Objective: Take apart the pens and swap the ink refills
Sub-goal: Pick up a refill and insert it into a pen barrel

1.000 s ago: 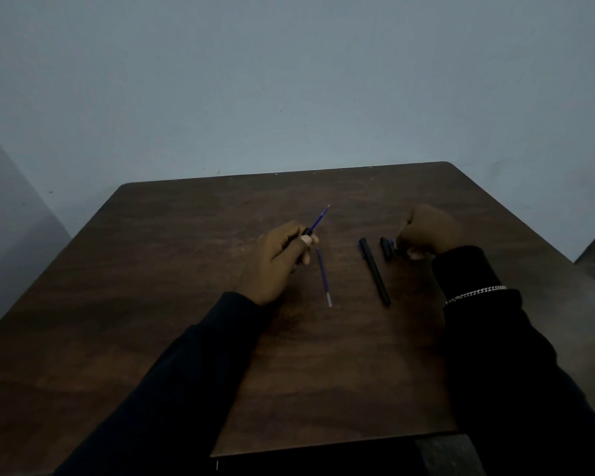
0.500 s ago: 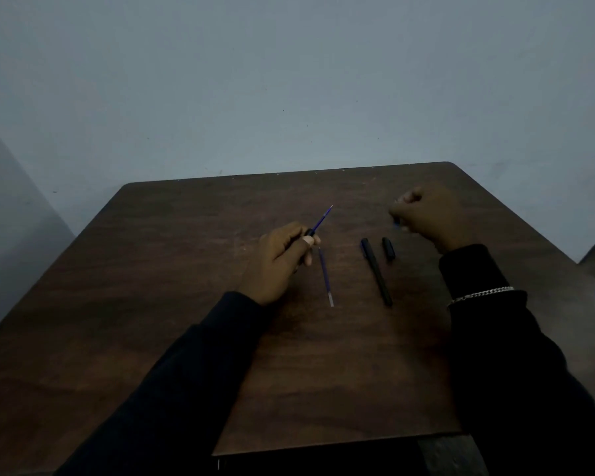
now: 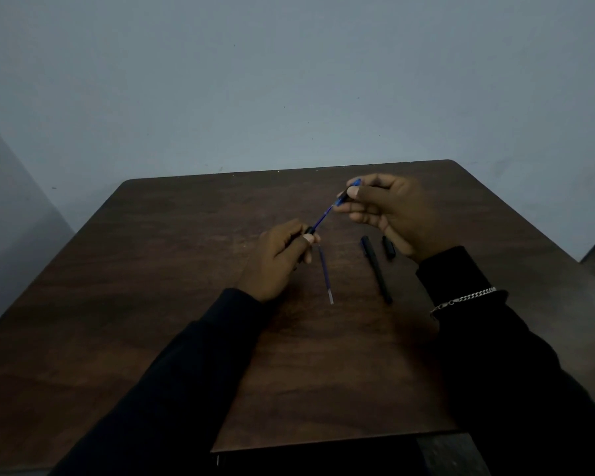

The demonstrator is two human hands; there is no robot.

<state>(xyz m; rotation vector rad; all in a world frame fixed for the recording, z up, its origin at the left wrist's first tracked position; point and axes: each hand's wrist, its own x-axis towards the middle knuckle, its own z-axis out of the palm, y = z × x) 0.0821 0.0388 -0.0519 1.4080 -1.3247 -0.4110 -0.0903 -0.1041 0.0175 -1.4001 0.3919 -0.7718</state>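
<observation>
Gripping held barrel (image 3: 310,231) in left hand (image 3: 279,259), centre frame; pinching end piece (image 3: 347,196) on blue refill (image 3: 323,216) with right hand (image 3: 392,214) fingers (image 3: 361,211). Likely light, thin, bendy, slick: hold near ends, pull straight. Below on tabletop (image 3: 186,269): second refill (image 3: 325,276), spare barrel (image 3: 377,269), cap (image 3: 389,247).

No legible text, label, brand, number or sign anywhere. Too dim and too small to read any marking on the black barrel (image 3: 309,231) pinched in the left hand (image 3: 277,261), on the blue refill (image 3: 323,218) running between the two hands, or on the small black-and-blue piece (image 3: 350,191) pinched in the right hand (image 3: 392,214). Likewise unreadable: the loose refill (image 3: 325,276), the black pen (image 3: 375,269) and the short black cap (image 3: 389,247) lying between and just below the hands.
</observation>
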